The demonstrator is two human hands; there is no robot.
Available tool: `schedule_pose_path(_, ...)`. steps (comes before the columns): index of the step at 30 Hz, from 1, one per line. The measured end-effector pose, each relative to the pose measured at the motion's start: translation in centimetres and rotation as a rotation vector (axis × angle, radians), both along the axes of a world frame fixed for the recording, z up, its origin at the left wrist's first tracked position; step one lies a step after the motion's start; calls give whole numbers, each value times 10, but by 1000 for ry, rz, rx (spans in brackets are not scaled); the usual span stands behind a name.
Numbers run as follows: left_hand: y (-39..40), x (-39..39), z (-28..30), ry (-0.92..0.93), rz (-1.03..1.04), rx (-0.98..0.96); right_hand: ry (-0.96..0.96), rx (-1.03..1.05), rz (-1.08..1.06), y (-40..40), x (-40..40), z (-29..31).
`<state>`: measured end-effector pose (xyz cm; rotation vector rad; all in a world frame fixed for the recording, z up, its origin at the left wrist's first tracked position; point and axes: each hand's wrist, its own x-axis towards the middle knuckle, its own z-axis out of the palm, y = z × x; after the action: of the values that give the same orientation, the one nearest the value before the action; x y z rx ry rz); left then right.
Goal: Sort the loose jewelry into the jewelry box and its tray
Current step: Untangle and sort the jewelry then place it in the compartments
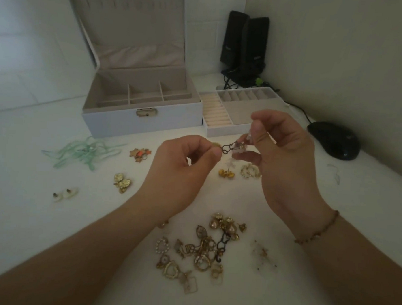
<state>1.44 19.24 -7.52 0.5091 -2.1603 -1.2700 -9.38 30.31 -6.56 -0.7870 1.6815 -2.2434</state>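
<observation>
Nearest the camera, a pile [203, 248] of gold charms, hearts and rings lies tangled on the white tabletop [51, 226]; the pieces overlap too much to count. Just right of it sits a small blurred scatter [263, 254] of bits.

Above the pile, two hands are raised over the tabletop, a little apart. The left hand [183, 165] pinches one end of a short dark chain [228, 148] between thumb and forefinger. The right hand [286, 156], with one beaded bracelet [319, 231] on its wrist, pinches the other end, where pale charms hang. The chain spans the gap between them.

Five separate small lots lie around the hands: a green ribbon tangle [86, 152] at far left, star charms [140, 155] beside it, gold leaf pieces [122, 182], two pale earrings [67, 193], a gold cluster [227, 173] and a pale ring piece [249, 171] under the right hand.

Behind stands one jewelry box [141, 121], lid up, its base split into compartments. Its one tray [226, 130] sits touching the box's right side, with ring rolls and small slots. Neither shows jewelry inside.

At the back are two black speakers [245, 42], and one black mouse [333, 139] lies at right.
</observation>
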Motion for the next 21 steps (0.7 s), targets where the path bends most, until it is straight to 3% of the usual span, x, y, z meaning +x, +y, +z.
schedule_pose_path(5,-5,0,-1,61,5,-65,-20,42,11,2,-6,1)
schedule_pose_path(9,-6,0,-1,136,21,-130,-183,95,323,4,-7,2)
schedule_pose_path(11,-7,0,-1,178,19,-138,-69,199,402,4,-5,0)
schedule_pose_path(14,-9,1,-2,233,-1,-116,102,277,347,4,-2,-2)
schedule_pose_path(18,-10,0,-1,271,8,-109,111,224,259,6,-5,-1)
schedule_pose_path(21,-11,1,-1,271,14,-129,61,136,318,6,-6,2)
